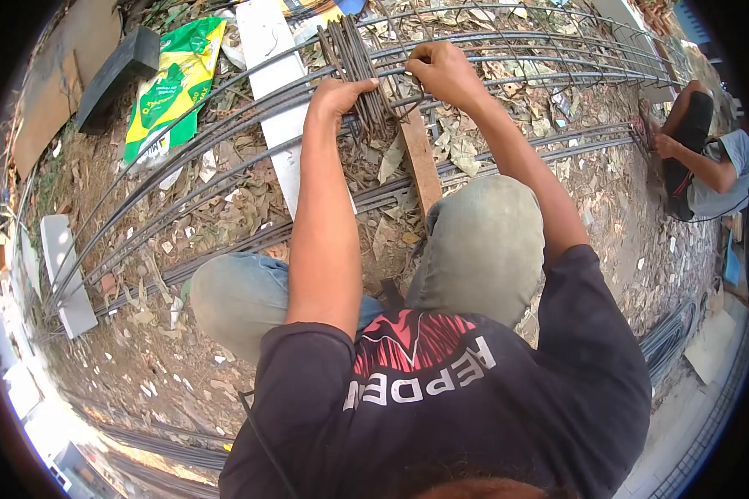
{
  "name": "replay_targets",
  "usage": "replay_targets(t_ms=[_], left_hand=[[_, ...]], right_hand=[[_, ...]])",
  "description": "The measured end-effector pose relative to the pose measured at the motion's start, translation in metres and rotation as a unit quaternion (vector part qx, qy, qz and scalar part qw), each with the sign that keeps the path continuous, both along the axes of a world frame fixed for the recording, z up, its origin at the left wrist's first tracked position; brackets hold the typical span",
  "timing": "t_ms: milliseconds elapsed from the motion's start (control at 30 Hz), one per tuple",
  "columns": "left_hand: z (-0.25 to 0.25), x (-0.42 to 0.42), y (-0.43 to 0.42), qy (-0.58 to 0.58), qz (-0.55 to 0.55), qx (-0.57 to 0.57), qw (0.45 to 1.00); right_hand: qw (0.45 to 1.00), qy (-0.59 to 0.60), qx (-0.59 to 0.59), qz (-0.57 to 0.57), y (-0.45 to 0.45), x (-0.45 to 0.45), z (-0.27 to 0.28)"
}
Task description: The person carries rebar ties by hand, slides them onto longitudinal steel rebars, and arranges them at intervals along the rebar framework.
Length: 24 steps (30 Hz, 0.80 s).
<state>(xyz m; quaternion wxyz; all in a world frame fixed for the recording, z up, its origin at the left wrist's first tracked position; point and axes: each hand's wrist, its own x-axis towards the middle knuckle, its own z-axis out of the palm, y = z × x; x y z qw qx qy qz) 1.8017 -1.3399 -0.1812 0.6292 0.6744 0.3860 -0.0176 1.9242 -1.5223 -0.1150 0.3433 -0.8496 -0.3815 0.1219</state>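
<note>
Long steel bars (508,81) run across the top of the view, with a bunch of wire stirrups (355,71) hung around them at the middle. My left hand (339,98) is at the left side of this bunch, its thumb stretched across the stirrups and its other fingers curled round them. To the right of the bunch, my right hand (438,71) is closed in a pinch by the bars; what its fingertips hold is too small to make out. A wooden strip (421,162) and a white board (268,81) lie under the bars.
A green and yellow bag (175,83) and a dark block (118,79) lie at the upper left. Another white board (66,274) is at the far left. A person (711,162) squats at the right by the bar ends. Dry leaves and rubble cover the ground.
</note>
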Motion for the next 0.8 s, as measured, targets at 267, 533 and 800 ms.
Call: replay_targets(t_ms=[267, 533, 800], left_hand=[[0.0, -0.003, 0.0, -0.032, 0.003, -0.016, 0.999], [-0.006, 0.006, 0.003, 0.015, 0.033, 0.016, 0.999], [0.002, -0.002, -0.003, -0.027, 0.001, 0.036, 0.999]], right_hand=[[0.992, 0.05, -0.049, 0.102, 0.004, -0.006, -0.011], [0.994, 0.061, -0.066, 0.067, 0.022, -0.002, -0.031], [0.99, 0.089, -0.102, 0.033, 0.02, 0.008, -0.017]])
